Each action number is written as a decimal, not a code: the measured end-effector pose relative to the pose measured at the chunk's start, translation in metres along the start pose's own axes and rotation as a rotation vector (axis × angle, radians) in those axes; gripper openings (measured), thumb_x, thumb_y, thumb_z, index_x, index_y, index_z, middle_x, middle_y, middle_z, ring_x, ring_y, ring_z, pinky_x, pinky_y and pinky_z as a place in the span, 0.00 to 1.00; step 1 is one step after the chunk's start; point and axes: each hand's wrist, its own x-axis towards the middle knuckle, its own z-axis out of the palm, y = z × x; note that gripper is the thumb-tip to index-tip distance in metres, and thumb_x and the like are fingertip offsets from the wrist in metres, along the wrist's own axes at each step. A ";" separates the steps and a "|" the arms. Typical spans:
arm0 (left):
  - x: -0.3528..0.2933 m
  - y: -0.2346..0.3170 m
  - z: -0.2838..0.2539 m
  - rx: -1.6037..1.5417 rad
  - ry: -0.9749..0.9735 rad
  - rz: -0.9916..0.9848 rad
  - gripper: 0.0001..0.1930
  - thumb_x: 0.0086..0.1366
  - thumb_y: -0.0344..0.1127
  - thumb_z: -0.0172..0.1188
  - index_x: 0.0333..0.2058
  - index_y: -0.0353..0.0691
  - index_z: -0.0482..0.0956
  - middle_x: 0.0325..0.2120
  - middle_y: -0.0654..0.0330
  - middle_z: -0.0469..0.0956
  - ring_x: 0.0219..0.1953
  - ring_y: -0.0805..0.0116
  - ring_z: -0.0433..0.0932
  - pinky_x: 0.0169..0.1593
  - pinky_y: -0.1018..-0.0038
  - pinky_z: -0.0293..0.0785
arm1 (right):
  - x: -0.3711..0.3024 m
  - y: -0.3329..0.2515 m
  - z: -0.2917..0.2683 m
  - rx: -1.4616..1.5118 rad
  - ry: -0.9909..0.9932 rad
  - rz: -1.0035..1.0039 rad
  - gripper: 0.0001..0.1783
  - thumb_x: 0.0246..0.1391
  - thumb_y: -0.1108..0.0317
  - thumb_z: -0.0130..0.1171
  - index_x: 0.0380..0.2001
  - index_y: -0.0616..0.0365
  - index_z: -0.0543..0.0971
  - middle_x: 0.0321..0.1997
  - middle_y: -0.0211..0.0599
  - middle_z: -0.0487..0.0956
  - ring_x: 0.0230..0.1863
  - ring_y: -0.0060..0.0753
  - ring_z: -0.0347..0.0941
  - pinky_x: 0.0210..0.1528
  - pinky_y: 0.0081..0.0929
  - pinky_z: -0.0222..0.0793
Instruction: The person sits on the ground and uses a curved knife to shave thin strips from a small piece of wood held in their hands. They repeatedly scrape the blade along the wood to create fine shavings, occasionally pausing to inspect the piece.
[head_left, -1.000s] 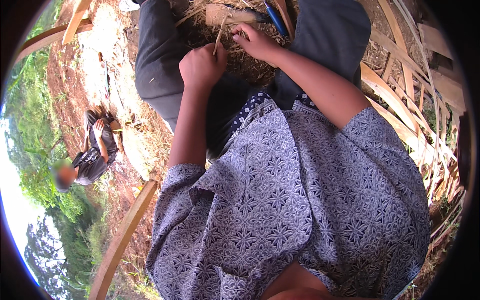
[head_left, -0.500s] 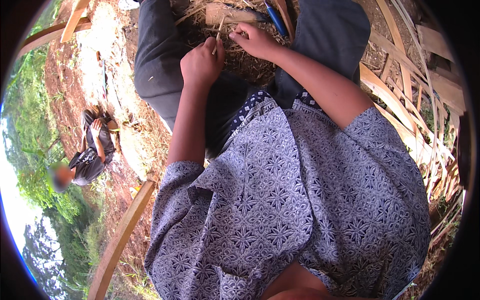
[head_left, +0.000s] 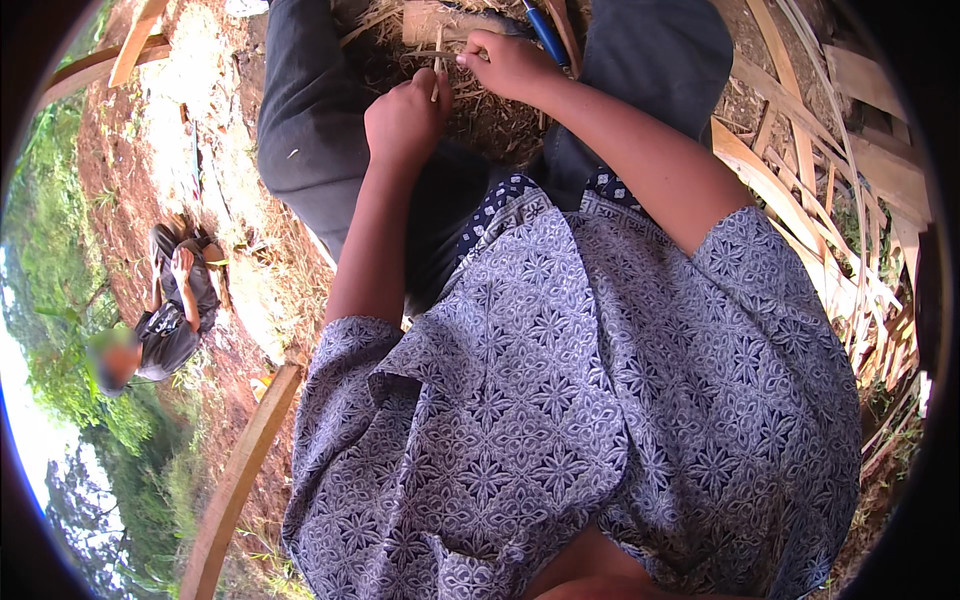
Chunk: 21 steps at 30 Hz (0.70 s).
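Observation:
My left hand point(head_left: 405, 118) is closed around a thin pale stick point(head_left: 438, 42), whose upper end sticks up past the fingers. Close to its right, my right hand point(head_left: 510, 68) pinches the end of a narrow, light-coloured strip point(head_left: 425, 54). That strip crosses the stick just above my left fingers; whether it is wood or a blade I cannot make out. Both hands are held between my knees, over a litter of shavings point(head_left: 490, 120). Past my right hand lies a tool with a blue handle point(head_left: 545, 35), its far end cut off by the picture's edge.
A wooden block point(head_left: 455, 22) lies beyond my hands. Long split strips and boards point(head_left: 780, 190) are heaped on my right. At the left, a wooden post point(head_left: 240, 480) slants upward, and another person point(head_left: 185, 305) sits farther off on bare earth.
My right hand has shifted slightly up and left, and the narrow strip now shows lying across the stick. My left hand stays closed on the stick, almost in place.

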 end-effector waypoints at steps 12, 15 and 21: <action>-0.002 0.000 0.000 -0.024 0.046 -0.002 0.16 0.72 0.46 0.55 0.27 0.44 0.75 0.21 0.51 0.81 0.25 0.45 0.82 0.29 0.53 0.77 | 0.043 0.027 0.027 -0.051 0.098 -0.163 0.17 0.63 0.48 0.60 0.39 0.50 0.80 0.37 0.41 0.82 0.36 0.44 0.81 0.41 0.44 0.75; -0.002 0.000 -0.001 -0.020 0.027 -0.006 0.16 0.72 0.46 0.55 0.27 0.43 0.75 0.21 0.51 0.81 0.25 0.45 0.82 0.30 0.53 0.77 | 0.053 0.016 0.020 -0.030 0.003 0.062 0.16 0.61 0.50 0.61 0.40 0.52 0.81 0.36 0.44 0.84 0.37 0.44 0.82 0.41 0.42 0.75; -0.001 0.005 -0.005 -0.032 0.021 -0.005 0.16 0.72 0.45 0.55 0.27 0.43 0.75 0.21 0.52 0.81 0.26 0.45 0.82 0.30 0.52 0.77 | 0.060 0.014 0.001 -0.012 -0.092 0.190 0.17 0.58 0.46 0.59 0.41 0.45 0.83 0.41 0.45 0.85 0.43 0.52 0.82 0.46 0.48 0.76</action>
